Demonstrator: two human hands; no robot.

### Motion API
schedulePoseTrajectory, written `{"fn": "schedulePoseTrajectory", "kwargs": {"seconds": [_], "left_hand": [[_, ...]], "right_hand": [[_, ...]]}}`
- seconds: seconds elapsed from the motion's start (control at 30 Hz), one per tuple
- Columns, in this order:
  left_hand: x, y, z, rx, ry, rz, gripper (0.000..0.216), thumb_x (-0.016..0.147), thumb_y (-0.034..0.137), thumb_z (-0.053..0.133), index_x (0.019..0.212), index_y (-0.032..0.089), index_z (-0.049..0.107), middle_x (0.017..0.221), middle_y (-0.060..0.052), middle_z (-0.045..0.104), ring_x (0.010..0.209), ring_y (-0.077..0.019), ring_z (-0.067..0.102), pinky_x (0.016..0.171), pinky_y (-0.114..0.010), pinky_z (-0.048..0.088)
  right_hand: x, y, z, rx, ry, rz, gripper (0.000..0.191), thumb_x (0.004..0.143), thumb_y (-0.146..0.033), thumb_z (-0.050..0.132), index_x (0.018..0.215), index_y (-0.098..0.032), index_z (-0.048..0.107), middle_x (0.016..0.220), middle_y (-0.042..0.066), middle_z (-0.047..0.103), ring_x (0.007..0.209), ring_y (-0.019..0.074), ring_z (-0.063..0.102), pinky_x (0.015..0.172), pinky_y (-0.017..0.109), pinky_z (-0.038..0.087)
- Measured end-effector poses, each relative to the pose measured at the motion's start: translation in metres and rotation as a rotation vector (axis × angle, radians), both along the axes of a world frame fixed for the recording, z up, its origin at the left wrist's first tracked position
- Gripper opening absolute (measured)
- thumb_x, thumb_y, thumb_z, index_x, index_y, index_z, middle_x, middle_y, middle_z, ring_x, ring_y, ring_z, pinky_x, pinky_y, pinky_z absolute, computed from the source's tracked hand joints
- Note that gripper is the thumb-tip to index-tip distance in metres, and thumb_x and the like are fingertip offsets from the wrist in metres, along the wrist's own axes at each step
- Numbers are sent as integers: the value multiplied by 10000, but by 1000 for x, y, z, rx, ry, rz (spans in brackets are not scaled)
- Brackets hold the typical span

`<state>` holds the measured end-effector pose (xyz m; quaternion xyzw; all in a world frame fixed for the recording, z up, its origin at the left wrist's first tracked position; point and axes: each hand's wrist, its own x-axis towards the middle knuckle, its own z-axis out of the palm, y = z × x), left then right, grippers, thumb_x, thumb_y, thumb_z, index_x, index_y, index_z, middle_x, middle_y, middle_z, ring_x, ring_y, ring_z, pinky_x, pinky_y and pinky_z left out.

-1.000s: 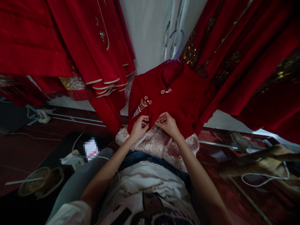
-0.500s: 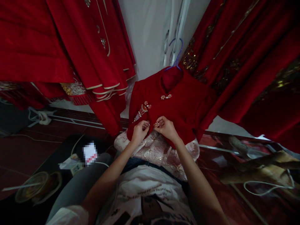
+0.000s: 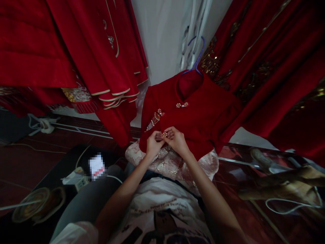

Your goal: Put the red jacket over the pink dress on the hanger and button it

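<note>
A red jacket point(image 3: 198, 125) on a purple hanger point(image 3: 196, 64) lies spread over my lap, its collar away from me. At its lower front, a small beaded clasp point(image 3: 165, 134) shows between my hands. My right hand point(image 3: 177, 140) pinches this clasp with thumb and fingers. Closed at the jacket's front edge, my left hand point(image 3: 153, 144) almost meets the right one; its fingertips are partly hidden. Another beaded clasp point(image 3: 182, 105) joins the front below the collar. A brooch with hanging beads point(image 3: 155, 120) sits on the jacket's left side. Pale patterned fabric point(image 3: 167, 161) shows underneath.
Red garments point(image 3: 101, 51) hang at the left, and more red garments with gold trim point(image 3: 274, 78) at the right. A dark stool point(image 3: 58, 176) at left bears a bowl point(image 3: 31, 203) and a power strip point(image 3: 81, 183). Brown wrapped bundles point(image 3: 281, 186) lie at right.
My hands have come together: the right hand moved left with the clasp toward the left hand, closing the gap between them. The view has shifted slightly.
</note>
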<state>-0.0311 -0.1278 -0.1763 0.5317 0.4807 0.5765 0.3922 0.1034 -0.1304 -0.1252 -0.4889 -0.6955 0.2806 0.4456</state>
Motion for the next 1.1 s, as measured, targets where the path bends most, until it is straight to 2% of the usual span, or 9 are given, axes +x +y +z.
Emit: {"fn": "schedulePoseTrajectory", "kwargs": {"seconds": [0.23,0.37,0.47,0.6,0.8,0.9,1.0,1.1], "left_hand": [[-7,-1,-2,-24,-172,-59,214,661,161,726,864,136,662,850,-57,726,776,-138,686,785,-288,554],[-9,-2,0,-8,-155,-58,244,688,238,741,900,130,689,890,-76,738,803,-151,694,805,-303,558],[-9,0,1,-14,-138,-64,224,689,227,732,889,131,705,879,-75,745,789,-155,701,810,-312,563],[-11,1,1,-27,-125,-68,225,670,218,740,875,126,721,880,-80,754,769,-157,706,806,-318,571],[-21,2,5,-17,-44,-108,193,707,262,733,858,142,742,870,-77,759,778,-170,714,807,-328,576],[-29,3,10,41,71,-154,193,725,288,738,862,153,727,884,-70,746,786,-159,703,795,-308,569],[-38,2,16,71,163,-132,320,730,288,748,1019,173,674,957,-59,716,763,-131,675,730,-270,559],[-43,-3,22,99,232,-90,230,783,273,700,996,191,665,983,-45,692,749,-113,652,702,-244,542]], "right_hand": [[2,9,-17,47,-37,-16,176,743,-148,616,912,-189,588,789,6,592,674,117,567,599,217,491],[2,6,-15,52,-42,41,215,742,-142,597,952,-187,588,819,9,584,664,107,567,609,215,517],[4,5,-10,4,-23,71,195,769,-197,611,963,-184,607,830,20,606,689,112,595,614,216,535],[7,7,-12,24,-23,37,130,840,-255,587,941,-187,635,817,28,624,696,121,613,623,227,538],[4,8,-19,96,-82,5,129,872,-233,561,965,-196,643,859,43,628,711,128,622,668,250,544],[10,7,-10,56,-146,42,127,856,-226,593,963,-190,651,851,46,654,722,137,639,698,271,546],[27,2,9,-25,-202,90,204,840,-249,636,1035,-191,657,920,68,692,761,155,666,728,304,555],[48,-4,27,-59,-221,101,262,849,-279,638,1099,-203,646,967,76,705,805,168,684,755,322,560]]}}
